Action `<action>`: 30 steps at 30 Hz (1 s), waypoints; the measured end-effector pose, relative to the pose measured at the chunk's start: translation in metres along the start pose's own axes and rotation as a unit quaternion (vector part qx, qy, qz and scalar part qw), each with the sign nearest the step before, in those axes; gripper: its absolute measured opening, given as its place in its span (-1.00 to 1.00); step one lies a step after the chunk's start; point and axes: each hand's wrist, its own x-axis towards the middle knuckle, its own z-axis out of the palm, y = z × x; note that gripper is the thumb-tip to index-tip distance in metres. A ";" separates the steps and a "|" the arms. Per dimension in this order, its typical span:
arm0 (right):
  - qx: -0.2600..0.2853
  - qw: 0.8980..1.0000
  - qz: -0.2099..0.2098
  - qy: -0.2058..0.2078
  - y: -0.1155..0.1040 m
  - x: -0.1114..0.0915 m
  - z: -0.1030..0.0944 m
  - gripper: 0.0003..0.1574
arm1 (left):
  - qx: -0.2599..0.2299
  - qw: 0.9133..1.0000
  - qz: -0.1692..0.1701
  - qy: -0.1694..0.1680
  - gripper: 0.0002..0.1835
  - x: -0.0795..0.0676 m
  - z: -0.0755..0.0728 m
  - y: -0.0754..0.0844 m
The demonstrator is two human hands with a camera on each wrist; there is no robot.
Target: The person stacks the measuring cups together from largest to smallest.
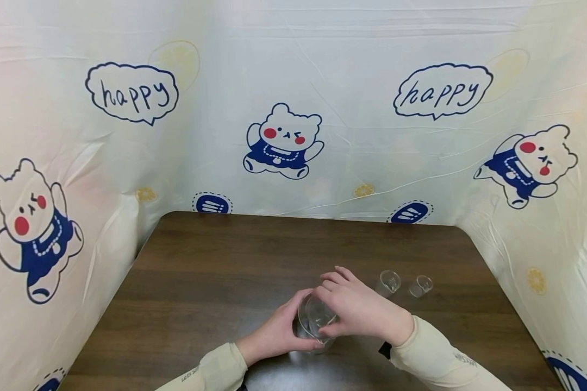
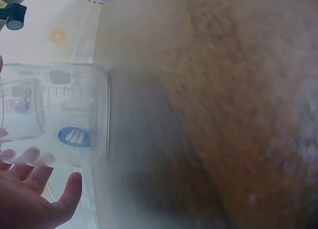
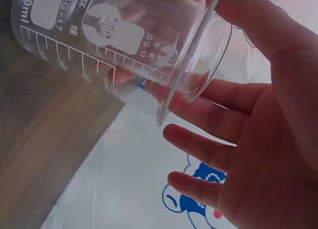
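Observation:
A large clear glass beaker [image 3: 64, 60] with white printed markings stands on the table near its front edge. My left hand [image 1: 283, 328] grips its side, thumb and fingers curled round the glass. Nested inside it is a smaller glass beaker [image 2: 22, 110], its rim [image 3: 218, 52] sticking out above the larger one's mouth. With thumb and forefingers my right hand [image 1: 359, 307] pinches this smaller beaker at the rim from above. The right hand's other fingers stretch out past the glass in the right wrist view.
Two more small glass beakers stand to the right, a larger one [image 1: 389, 282] and beside it a smaller one [image 1: 422, 285]. The dark wooden table [image 1: 200, 260] is bordered at the back and both sides by a printed cloth [image 1: 215, 108].

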 end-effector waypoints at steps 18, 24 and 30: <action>-0.047 0.997 0.054 0.007 -0.015 0.000 0.005 -0.22 | -0.006 1.000 0.002 0.001 -0.05 0.001 0.000 0.002; -0.047 0.997 0.061 -0.007 -0.018 0.001 0.005 -0.21 | -0.007 1.000 0.001 -0.001 -0.05 0.000 0.001 0.002; -0.048 0.997 0.066 -0.015 -0.021 0.003 0.002 -0.26 | -0.004 1.000 0.004 0.001 -0.06 0.000 0.002 0.001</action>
